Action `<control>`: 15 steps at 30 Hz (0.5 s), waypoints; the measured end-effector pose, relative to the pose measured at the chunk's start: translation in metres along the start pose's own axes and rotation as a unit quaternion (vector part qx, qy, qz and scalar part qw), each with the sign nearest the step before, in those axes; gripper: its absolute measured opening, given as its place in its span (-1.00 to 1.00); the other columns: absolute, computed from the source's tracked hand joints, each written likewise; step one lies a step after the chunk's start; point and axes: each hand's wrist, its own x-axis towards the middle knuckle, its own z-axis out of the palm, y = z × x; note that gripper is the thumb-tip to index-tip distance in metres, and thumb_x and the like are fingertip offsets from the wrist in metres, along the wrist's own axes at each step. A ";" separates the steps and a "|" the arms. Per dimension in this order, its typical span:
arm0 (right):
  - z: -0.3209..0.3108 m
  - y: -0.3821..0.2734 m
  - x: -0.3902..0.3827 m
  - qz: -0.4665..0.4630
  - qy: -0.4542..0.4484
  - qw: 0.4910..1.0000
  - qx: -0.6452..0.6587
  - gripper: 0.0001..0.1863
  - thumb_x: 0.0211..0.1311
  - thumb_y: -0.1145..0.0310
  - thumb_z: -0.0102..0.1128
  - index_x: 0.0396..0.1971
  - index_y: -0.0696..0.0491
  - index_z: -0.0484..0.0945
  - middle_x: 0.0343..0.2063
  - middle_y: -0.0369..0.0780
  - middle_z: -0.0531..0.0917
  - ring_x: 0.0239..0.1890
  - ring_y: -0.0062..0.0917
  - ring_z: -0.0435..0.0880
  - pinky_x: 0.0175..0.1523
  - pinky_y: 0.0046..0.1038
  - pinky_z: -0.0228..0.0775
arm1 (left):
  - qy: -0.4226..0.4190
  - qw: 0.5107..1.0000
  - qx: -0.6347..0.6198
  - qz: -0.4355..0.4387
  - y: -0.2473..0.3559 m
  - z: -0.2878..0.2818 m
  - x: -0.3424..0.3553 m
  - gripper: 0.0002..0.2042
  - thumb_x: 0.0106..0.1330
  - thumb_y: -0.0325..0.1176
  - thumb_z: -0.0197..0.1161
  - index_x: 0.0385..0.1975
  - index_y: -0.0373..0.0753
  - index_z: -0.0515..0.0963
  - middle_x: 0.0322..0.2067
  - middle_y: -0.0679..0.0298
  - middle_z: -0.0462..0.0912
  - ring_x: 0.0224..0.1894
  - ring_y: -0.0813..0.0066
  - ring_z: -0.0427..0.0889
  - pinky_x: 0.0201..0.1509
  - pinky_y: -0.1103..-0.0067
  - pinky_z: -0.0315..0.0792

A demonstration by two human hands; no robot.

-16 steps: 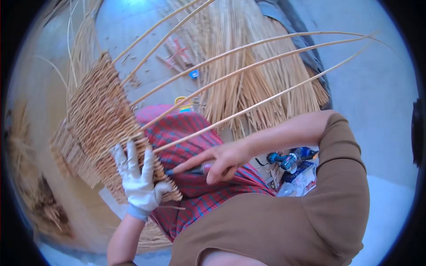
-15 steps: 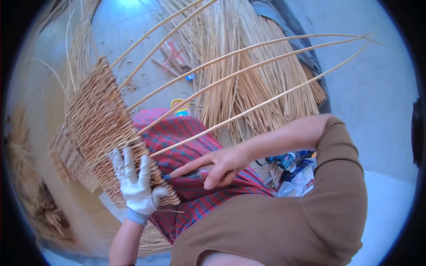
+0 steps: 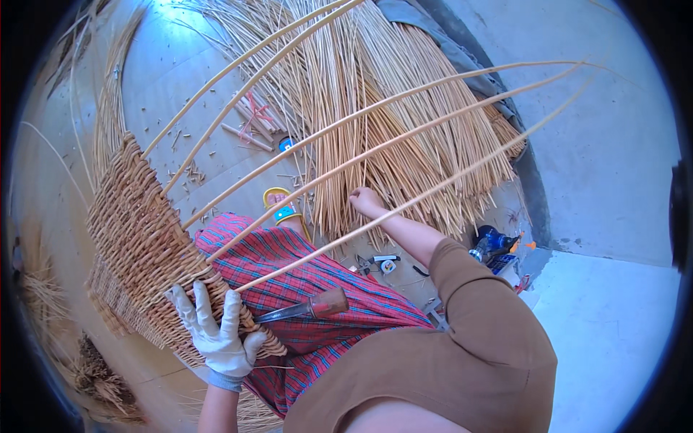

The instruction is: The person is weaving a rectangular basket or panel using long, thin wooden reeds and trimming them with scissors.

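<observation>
A woven wicker panel (image 3: 155, 238) slants across my lap, with several long pale rods (image 3: 289, 202) rising from its edge and bending to the right. My left hand (image 3: 220, 339), in a white glove, lies on the panel's near end with its fingers spread and the thumb by the edge. Beside it an awl (image 3: 328, 303) with a reddish-brown handle rests untouched, its metal shaft running to the panel's edge. My bare right hand (image 3: 367, 202) is at a pile of cut rods (image 3: 404, 159), fingers curled. What they pinch, if anything, cannot be made out.
Yellow-and-blue footwear (image 3: 278, 206) shows beyond the red plaid cloth (image 3: 238, 238) over my legs. Pale sticks tied with red string (image 3: 256, 119) and scattered offcuts lie on the floor. Pliers (image 3: 364, 263), a tape roll (image 3: 388, 266) and a dark blue power tool (image 3: 494, 242) lie right.
My right hand has let go of the awl and moved away to the rod pile. The awl stays at the panel's edge. My left hand remains on the panel as the view shifts.
</observation>
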 end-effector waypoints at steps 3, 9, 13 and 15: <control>0.004 -0.021 0.027 0.173 0.020 0.985 0.002 -0.53 0.34 -0.08 0.36 -0.13 0.05 0.82 -0.07 -0.02 0.81 0.03 -0.14 0.79 0.18 -0.14 0.58 | 0.004 1.000 -0.026 0.001 -0.004 -0.002 -0.002 -0.24 0.51 0.40 -0.11 0.51 -0.01 0.36 0.58 -0.10 0.09 0.60 -0.47 -0.07 0.59 -0.23 -0.09; 0.021 -0.031 0.041 0.127 0.037 0.991 0.027 -0.54 0.28 -0.08 0.44 -0.16 0.06 0.81 -0.13 -0.03 0.81 0.00 -0.17 0.79 0.14 -0.16 0.59 | -0.014 0.999 -0.011 -0.033 -0.006 -0.007 -0.010 -0.21 0.49 0.44 -0.15 0.52 0.01 0.34 0.58 -0.11 0.10 0.61 -0.45 -0.08 0.60 -0.20 -0.09; 0.012 0.002 0.061 0.062 0.035 0.991 0.113 -0.57 0.15 0.01 0.56 -0.18 0.06 0.77 -0.26 -0.10 0.81 -0.17 -0.30 0.79 0.00 -0.26 0.60 | 0.003 1.000 -0.024 -0.016 -0.004 -0.003 0.000 -0.21 0.49 0.43 -0.12 0.51 -0.01 0.36 0.57 -0.12 0.11 0.61 -0.45 -0.09 0.60 -0.19 -0.11; 0.000 0.016 0.064 0.071 -0.005 0.968 0.240 -0.61 0.09 0.08 0.61 -0.30 0.08 0.73 -0.38 -0.19 0.77 -0.33 -0.48 0.72 -0.15 -0.31 0.56 | 0.011 0.999 -0.030 -0.007 -0.002 -0.001 0.004 -0.22 0.49 0.43 -0.11 0.50 -0.02 0.37 0.57 -0.12 0.11 0.61 -0.44 -0.09 0.61 -0.19 -0.12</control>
